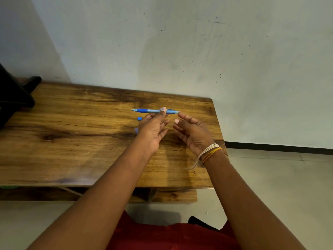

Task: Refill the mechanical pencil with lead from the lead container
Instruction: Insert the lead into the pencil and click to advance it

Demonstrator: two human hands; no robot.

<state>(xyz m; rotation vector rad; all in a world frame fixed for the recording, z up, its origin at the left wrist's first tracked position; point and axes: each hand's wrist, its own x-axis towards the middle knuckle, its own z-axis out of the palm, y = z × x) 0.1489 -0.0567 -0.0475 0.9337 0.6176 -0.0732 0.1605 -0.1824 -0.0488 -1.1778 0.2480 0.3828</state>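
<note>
the main risk noted was to the lead: any thin stick fed into the open rear of the mechanical pencil [155, 110] could snap or drop to the table [72, 141] if it met the opening at an angle, and none could be made out in the view, so whether one was in hand could not be told. a second risk was loss of small parts; a small blue cap [139, 118] lay loose on the table just left of the left hand, toward the far edge, and a careless sweep of the wrist could knock it off. a pale object [136, 130] showed partly behind the left hand, possibly the lead container, though this could not be confirmed. the pencil was held level above the table's far right portion, tip pointing toward the left edge. the left hand [153, 129] pinched its barrel between thumb and forefinger, remaining fingers loosely extended. the right hand [192, 134] sat just beside the pencil's rear end, palm up, fingers loosely curled and gripping nothing visible, forefinger tip close to the rear end without clear contact.
</note>
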